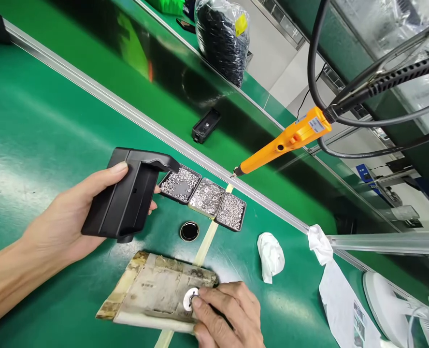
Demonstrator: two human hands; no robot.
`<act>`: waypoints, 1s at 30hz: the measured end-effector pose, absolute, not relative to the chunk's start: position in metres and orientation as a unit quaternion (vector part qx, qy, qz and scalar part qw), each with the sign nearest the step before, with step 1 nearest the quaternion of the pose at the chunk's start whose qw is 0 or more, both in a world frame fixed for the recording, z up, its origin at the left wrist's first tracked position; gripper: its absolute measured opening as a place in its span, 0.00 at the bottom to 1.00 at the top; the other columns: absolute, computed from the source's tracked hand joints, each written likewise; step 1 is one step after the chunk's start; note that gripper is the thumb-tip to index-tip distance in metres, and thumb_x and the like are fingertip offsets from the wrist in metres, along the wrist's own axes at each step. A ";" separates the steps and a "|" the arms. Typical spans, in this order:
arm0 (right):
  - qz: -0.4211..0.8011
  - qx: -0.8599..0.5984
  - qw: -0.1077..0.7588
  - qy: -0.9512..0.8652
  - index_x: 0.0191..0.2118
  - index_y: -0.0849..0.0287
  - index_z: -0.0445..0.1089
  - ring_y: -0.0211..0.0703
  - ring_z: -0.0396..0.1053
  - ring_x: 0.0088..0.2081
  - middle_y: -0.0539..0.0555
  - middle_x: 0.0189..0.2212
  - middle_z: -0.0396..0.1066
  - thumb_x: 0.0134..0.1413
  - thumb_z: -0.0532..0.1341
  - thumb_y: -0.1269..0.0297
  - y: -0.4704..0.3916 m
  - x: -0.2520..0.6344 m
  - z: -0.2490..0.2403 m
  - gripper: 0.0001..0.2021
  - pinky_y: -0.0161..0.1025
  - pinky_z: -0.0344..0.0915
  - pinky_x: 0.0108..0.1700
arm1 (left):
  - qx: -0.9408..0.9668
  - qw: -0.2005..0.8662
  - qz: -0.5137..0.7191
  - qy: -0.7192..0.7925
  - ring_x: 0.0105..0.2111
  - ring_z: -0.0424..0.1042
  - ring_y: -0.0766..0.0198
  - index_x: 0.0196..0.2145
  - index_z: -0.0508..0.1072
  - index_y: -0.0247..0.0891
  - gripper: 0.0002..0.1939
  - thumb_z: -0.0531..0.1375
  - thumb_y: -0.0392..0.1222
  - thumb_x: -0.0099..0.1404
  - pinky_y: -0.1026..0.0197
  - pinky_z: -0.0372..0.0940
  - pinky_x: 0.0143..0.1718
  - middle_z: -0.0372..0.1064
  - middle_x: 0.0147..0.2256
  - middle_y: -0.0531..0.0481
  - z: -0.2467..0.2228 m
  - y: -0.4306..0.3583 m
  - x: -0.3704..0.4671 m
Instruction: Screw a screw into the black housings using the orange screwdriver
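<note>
My left hand (pixel 69 208) grips a black plastic housing (pixel 122 203) with a curved arm at its top, raised over the left part of the green bench. The thumb lies along its upper side, and fingertips show behind it. Lower down, my right hand (pixel 232 314) pinches a small round silvery disc (pixel 190 299) with a dark centre, against or just over a stained, worn pad (pixel 156 285). Its fingers partly cover the disc, so whether it touches the pad cannot be told. A small round dish of dark liquid (pixel 189 231) sits beyond the pad.
Three trays of small metal parts, a left one (pixel 181 183), a middle one (pixel 207 196) and a right one (pixel 231 211), stand near the metal rail. An orange electric screwdriver (pixel 283 145) hangs above. Crumpled white tissue (pixel 270 256) lies right. Another black part (pixel 206 125) rests on the belt.
</note>
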State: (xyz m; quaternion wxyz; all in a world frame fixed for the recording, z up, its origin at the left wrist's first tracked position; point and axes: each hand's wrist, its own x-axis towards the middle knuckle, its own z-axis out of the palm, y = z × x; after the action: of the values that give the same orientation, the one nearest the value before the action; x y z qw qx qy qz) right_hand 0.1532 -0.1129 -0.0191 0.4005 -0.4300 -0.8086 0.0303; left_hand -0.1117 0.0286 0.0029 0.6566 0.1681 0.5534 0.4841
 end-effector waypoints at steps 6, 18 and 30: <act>0.017 -0.442 0.361 -0.821 0.47 0.61 0.79 0.45 0.74 0.39 0.54 0.42 0.81 0.71 0.60 0.71 -0.117 0.155 -0.020 0.09 0.46 0.69 0.41 | 0.164 0.661 0.480 0.554 0.31 0.81 0.50 0.52 0.81 0.41 0.32 0.74 0.60 0.54 0.60 0.74 0.18 0.82 0.42 0.41 0.005 0.027 -0.110; 0.009 -0.443 0.358 -0.822 0.47 0.62 0.80 0.46 0.73 0.40 0.55 0.42 0.80 0.76 0.57 0.67 -0.117 0.157 -0.019 0.12 0.46 0.69 0.41 | 0.151 0.666 0.480 0.552 0.32 0.81 0.51 0.51 0.82 0.42 0.34 0.76 0.61 0.51 0.61 0.76 0.22 0.81 0.42 0.42 0.005 0.026 -0.110; 0.032 -0.443 0.403 -0.800 0.45 0.63 0.81 0.47 0.71 0.36 0.58 0.38 0.78 0.71 0.60 0.71 -0.117 0.155 -0.027 0.10 0.46 0.70 0.37 | 0.134 0.675 0.470 0.553 0.33 0.81 0.52 0.49 0.83 0.42 0.37 0.78 0.62 0.45 0.61 0.77 0.25 0.81 0.43 0.42 0.006 0.025 -0.109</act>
State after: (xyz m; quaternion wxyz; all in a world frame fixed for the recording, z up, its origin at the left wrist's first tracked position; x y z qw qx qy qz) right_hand 0.1551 -0.1172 -0.0267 0.4033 -0.4432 -0.8000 0.0315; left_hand -0.1089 0.0248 0.0063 0.6750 0.1343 0.5529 0.4697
